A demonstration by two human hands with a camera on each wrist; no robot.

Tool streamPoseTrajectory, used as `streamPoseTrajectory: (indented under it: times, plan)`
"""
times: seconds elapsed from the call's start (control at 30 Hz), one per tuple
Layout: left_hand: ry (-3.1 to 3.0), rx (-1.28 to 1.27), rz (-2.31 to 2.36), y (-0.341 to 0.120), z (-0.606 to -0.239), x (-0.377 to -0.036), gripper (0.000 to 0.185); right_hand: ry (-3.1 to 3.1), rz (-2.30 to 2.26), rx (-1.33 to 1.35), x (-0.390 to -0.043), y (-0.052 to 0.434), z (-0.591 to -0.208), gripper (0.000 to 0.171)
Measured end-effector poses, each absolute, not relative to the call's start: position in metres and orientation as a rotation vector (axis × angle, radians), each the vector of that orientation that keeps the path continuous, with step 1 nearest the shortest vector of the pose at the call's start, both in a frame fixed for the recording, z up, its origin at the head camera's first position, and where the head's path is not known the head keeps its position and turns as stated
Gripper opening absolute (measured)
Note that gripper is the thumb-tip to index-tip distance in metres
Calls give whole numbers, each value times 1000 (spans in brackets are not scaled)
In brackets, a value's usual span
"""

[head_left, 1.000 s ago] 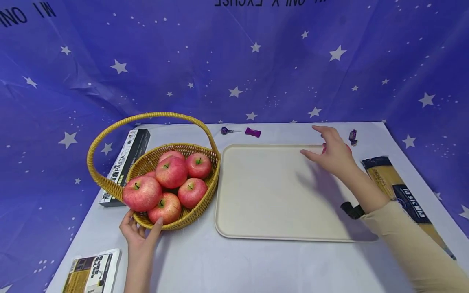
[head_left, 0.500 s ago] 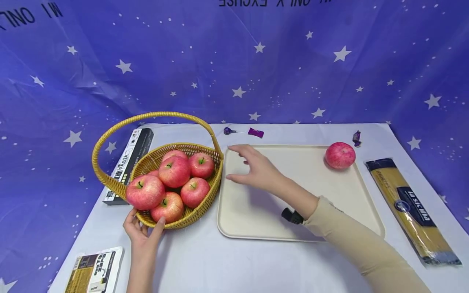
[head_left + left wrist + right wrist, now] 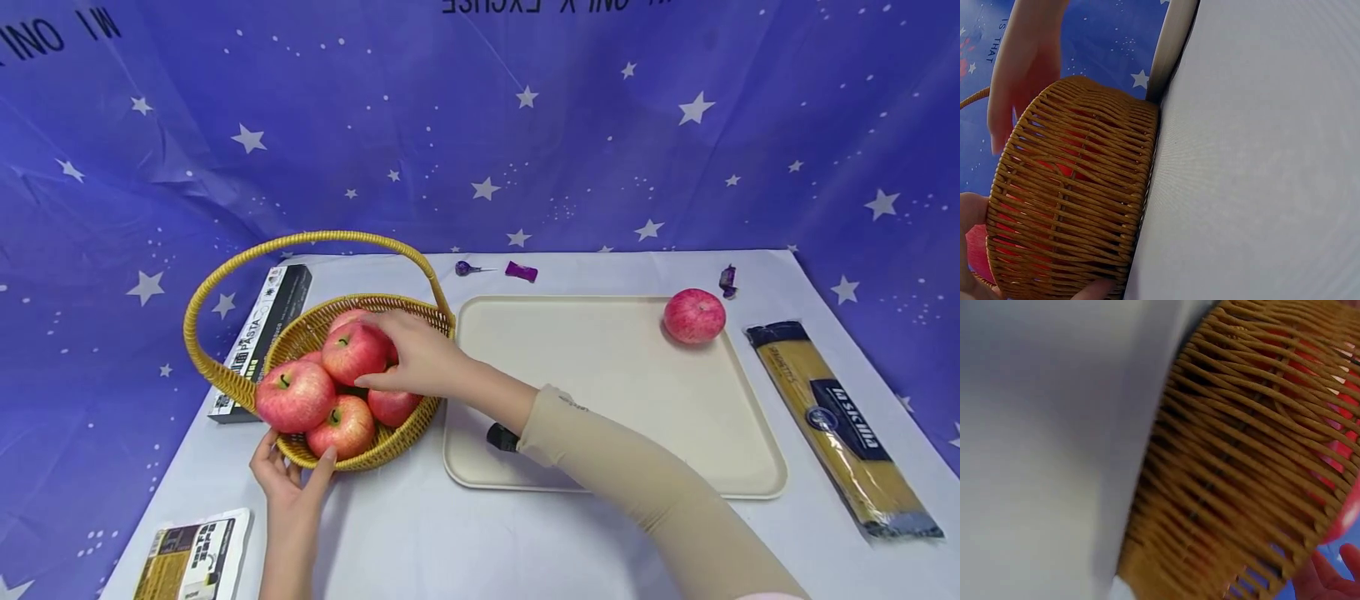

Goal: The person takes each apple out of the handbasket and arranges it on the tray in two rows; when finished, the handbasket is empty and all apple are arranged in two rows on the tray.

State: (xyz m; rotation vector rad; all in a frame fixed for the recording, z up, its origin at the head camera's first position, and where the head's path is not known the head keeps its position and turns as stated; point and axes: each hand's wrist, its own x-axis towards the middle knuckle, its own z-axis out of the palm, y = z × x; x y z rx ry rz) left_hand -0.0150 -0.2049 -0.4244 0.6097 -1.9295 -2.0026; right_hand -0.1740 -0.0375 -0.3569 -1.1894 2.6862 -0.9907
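Observation:
My left hand (image 3: 291, 492) holds the near rim of a yellow wicker basket (image 3: 397, 446), thumb at the rim and fingers against its outer side. Several red apples fill the basket. Over its right part reaches my right hand (image 3: 420, 354), fingers and thumb around the top apple (image 3: 349, 355); its fingertips are partly hidden behind that fruit. In the left wrist view the basket's woven side (image 3: 1079, 187) stands between both hands. The right wrist view shows mostly the weave (image 3: 1241, 444). One more apple (image 3: 694, 317) sits in the far right corner of a beige tray (image 3: 585, 392).
Right of the tray lies a spaghetti pack (image 3: 843, 425). A black pasta box (image 3: 288, 296) is behind the basket, and a flat food packet (image 3: 197, 554) lies at the near left. A lollipop (image 3: 462, 268) and wrapped candies (image 3: 521, 272) lie along the back.
My right hand has left the apple at the tray's far right corner, crossed leftward over the tray and come round the top apple in the basket. The left hand stays on the rim.

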Motion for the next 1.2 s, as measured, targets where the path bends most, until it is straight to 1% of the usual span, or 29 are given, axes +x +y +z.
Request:
streamPoseTrajectory:
  times: [0.13, 0.3, 0.5, 0.67, 0.8, 0.93, 1.07, 1.2]
  plan:
    - [-1931, 613, -2002, -205, -425, -15, 79, 2745, -845, -1118, -179, -58, -358, 81]
    - [-1936, 626, -2005, -205, -424, -15, 80, 2762, -781, -1039, -183, -71, -360, 84]
    - [-1925, 614, -2002, -204, -424, -15, 79, 2806, -776, -1037, -182, -70, -358, 81]
    - [-1924, 602, -1987, -203, -424, -15, 78, 2800, -886, -1040, -182, -59, -355, 79]
    - [-1934, 611, -1987, -204, -424, -15, 79, 2747, -1046, -1059, -179, -43, -345, 77]
    - [-1941, 621, -1990, -204, -424, -15, 79, 2708, -1155, -1065, -170, -16, -333, 77]
    - [-1941, 628, -1987, -203, -424, -15, 78, 2717, -1224, -1108, -158, 23, -326, 76]
    - [-1947, 631, -1975, -204, -424, -14, 78, 2762, -1294, -1115, -152, 70, -329, 76]
